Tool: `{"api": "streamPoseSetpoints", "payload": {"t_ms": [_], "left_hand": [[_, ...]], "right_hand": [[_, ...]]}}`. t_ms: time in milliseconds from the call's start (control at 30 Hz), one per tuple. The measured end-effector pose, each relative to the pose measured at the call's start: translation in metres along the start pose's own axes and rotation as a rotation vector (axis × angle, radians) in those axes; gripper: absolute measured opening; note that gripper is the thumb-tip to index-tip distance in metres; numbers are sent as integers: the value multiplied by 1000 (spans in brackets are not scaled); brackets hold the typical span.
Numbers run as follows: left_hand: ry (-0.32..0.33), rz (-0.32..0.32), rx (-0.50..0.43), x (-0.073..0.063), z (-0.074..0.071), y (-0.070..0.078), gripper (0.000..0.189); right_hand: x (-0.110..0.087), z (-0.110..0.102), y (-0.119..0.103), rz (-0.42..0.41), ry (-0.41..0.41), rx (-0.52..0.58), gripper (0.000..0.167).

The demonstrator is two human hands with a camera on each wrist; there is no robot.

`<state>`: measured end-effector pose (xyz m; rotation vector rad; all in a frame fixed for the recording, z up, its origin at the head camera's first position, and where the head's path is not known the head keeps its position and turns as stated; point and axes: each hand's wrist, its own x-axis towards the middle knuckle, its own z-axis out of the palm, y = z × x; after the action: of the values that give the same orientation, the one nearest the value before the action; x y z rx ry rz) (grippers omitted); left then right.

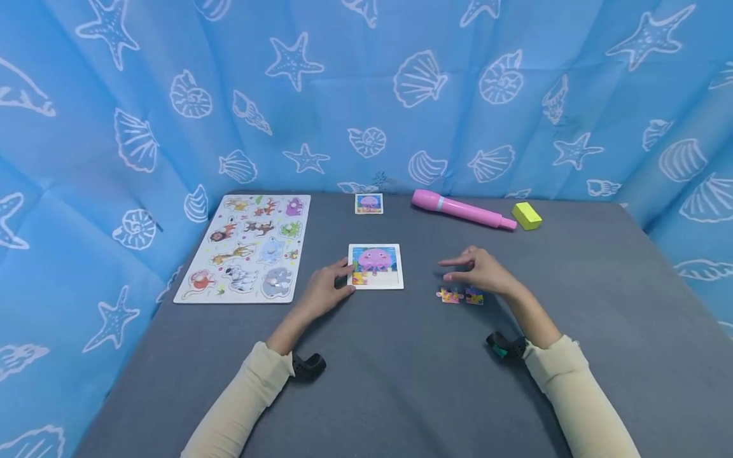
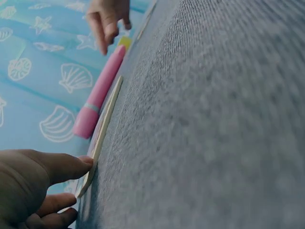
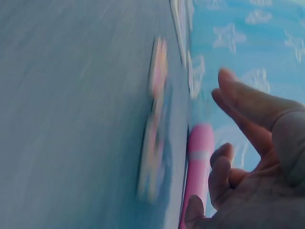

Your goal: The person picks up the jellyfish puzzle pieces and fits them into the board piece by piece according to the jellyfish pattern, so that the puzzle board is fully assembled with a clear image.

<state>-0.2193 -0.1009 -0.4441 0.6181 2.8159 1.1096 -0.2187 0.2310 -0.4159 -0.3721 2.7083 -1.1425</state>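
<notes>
My left hand [image 1: 322, 294] holds the left side of a small white-framed jigsaw board [image 1: 386, 280], thumb and fingers at its edge. A pink sea creature on blue fills its upper part; a yellow-orange piece sits at its lower left, and the lower right shows bare backing. In the left wrist view, the thumb presses the edge of the board [image 2: 108, 112]. My right hand [image 1: 485, 272] hovers with its index finger and thumb extended apart, holding nothing. Just below it lie two loose jigsaw pieces, one yellow-pink piece [image 1: 450, 296] and one blue-orange piece [image 1: 474, 296], blurred in the right wrist view.
An animal peg puzzle [image 1: 229, 283] lies at the left. Behind the board is a small picture card [image 1: 369, 203] with a similar design. A pink microphone-shaped tube [image 1: 458, 208] and a yellow-green block [image 1: 527, 216] lie at the back right, before a blue shell-patterned curtain [image 1: 338, 89].
</notes>
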Motion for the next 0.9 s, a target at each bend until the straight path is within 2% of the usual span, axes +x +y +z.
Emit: {"api": "streamPoseSetpoints", "payload": {"t_ms": [133,333,467,600,900], "left_hand": [[-25,12,22,1,-2,-1,46],[-49,15,35,0,-1,-1,43],[-65,24,32,-1,2,-1,42],[-70,24,25,-1,4,-1,42],[-65,22,25,2,4,0,41]], "right_hand": [[-11,-10,14,6,-57,8,37],[-18,-10,23,-9,-114,-16,40],[-23,-8,26,-55,-113,-110,44],[-26,-5,26,-66,-104,-184,44],[-25,-1,21,16,-115,-187,37]]}}
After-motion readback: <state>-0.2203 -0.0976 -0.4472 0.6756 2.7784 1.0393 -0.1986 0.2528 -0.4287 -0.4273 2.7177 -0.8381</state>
